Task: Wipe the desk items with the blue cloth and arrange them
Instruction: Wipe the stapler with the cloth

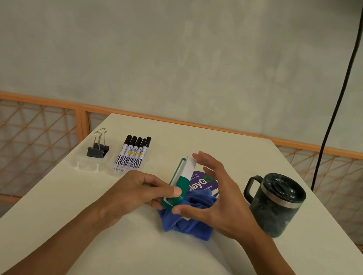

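Surface (129,261): white, carrying everything.
Mug (277,207): standing lidded at 3 o'clock from the cloth.
Cloth (186,225): blue, lying crumpled mid-surface beneath the hands.
Right hand (220,197): spreading open, index tip touching the eraser's far end, thumb by its near end.
Left hand (140,188): gripping the eraser's near end.
Eraser (180,178): green-white, tilting above the cloth.
Markers (133,153): lying trayed at 10 o'clock.
Clips (98,149): sitting at 9 o'clock of the markers.

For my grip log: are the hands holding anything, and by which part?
The left hand pinches the green-and-white eraser at its near green end. The right hand arches open beside it; whether it touches cannot be told.
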